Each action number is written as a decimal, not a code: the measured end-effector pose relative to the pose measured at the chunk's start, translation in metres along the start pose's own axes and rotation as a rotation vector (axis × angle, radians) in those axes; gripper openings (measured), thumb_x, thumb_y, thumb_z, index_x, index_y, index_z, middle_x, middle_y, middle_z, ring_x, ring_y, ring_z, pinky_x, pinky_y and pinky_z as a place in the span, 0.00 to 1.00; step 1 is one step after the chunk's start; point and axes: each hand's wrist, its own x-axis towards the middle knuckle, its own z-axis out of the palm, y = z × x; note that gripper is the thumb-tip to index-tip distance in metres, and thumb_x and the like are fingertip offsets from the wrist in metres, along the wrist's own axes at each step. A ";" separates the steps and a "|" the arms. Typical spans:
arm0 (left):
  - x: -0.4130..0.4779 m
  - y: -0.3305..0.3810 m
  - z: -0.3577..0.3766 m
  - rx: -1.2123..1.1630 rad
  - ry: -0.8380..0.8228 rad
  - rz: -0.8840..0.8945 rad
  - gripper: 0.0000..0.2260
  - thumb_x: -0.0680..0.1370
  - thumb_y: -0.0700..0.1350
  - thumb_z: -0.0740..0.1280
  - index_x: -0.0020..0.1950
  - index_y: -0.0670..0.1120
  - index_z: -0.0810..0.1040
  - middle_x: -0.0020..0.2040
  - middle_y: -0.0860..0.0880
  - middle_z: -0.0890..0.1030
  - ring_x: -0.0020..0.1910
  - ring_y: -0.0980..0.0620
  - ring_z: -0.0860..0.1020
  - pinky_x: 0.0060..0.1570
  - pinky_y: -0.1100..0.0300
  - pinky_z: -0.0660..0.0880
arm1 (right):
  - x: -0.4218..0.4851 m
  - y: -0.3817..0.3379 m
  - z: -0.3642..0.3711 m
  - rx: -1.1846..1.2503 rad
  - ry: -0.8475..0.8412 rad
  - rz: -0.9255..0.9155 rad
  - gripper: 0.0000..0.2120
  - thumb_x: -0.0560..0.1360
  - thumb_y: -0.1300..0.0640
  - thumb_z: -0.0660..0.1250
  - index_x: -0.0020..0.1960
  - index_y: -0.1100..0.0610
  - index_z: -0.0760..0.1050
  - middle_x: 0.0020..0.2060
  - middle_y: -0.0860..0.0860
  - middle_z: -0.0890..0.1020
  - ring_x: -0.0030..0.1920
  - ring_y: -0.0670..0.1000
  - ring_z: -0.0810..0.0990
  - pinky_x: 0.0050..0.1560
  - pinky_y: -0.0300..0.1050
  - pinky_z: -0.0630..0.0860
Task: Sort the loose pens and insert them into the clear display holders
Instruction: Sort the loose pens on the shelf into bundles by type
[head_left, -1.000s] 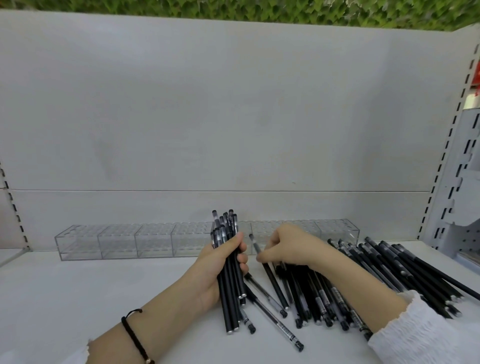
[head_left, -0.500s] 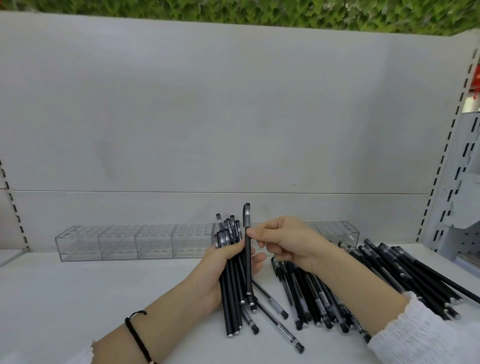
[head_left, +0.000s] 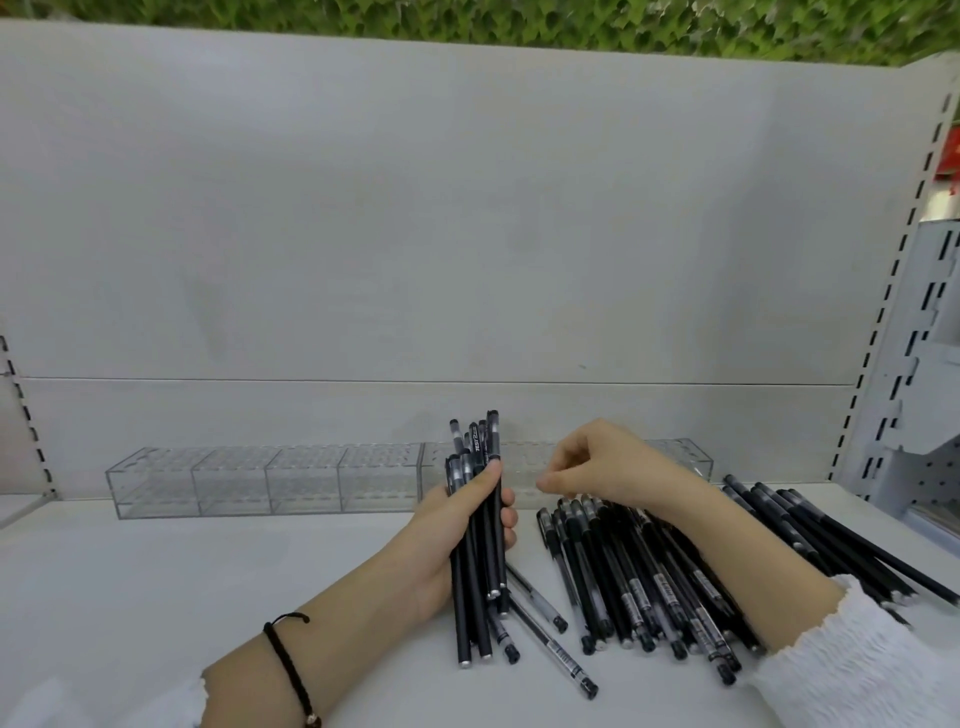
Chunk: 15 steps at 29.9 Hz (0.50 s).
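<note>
Left hand (head_left: 457, 530) closed around a bunch of black pens (head_left: 480, 525), held nearly upright. Thumb across the front of the bunch, caps sticking up above the fist, bottom ends hanging down close to the white shelf (head_left: 156, 597). Black cord bracelet (head_left: 288, 665) around the left wrist.

Right hand (head_left: 597, 467) loosely curled, fingertips close together, holding nothing. Hovering just above the top ends of a big pile of loose pens (head_left: 639, 582). Forearm crossing over that pile, white sleeve (head_left: 852, 660) at the lower right corner.

Pile spread flat on the shelf, pens mostly side by side, caps pointing toward the back. More black pens (head_left: 810, 530) fanned out farther right, past the forearm. About 3 see-through pens (head_left: 550, 644) lying slanted on the shelf, just below the held bunch.

Clear display holders (head_left: 234, 480) in a long row at the back of the shelf, against the white back wall (head_left: 467, 234). Little holes on top, no pens in the parts in view. Part of the row hidden behind both hands. Green leaves (head_left: 467, 21) along the very top.
</note>
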 end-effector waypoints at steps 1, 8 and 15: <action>0.001 -0.001 0.002 -0.017 0.014 0.011 0.13 0.63 0.53 0.79 0.36 0.45 0.83 0.34 0.47 0.78 0.30 0.51 0.76 0.32 0.59 0.76 | 0.001 0.005 -0.002 -0.069 -0.003 0.006 0.08 0.69 0.54 0.76 0.37 0.58 0.82 0.26 0.44 0.77 0.27 0.40 0.72 0.31 0.33 0.69; 0.006 -0.004 0.015 -0.013 0.029 0.005 0.13 0.61 0.52 0.80 0.33 0.46 0.81 0.32 0.48 0.77 0.27 0.52 0.75 0.29 0.60 0.74 | 0.002 0.012 -0.002 -0.359 -0.050 0.043 0.10 0.69 0.48 0.73 0.35 0.54 0.80 0.28 0.46 0.78 0.31 0.45 0.74 0.36 0.40 0.71; 0.013 -0.004 0.004 0.030 -0.062 -0.038 0.15 0.61 0.53 0.82 0.32 0.47 0.80 0.32 0.48 0.76 0.28 0.53 0.75 0.32 0.61 0.73 | -0.006 0.004 0.002 -0.433 -0.129 0.016 0.10 0.70 0.49 0.66 0.33 0.52 0.80 0.27 0.48 0.75 0.31 0.48 0.72 0.36 0.42 0.70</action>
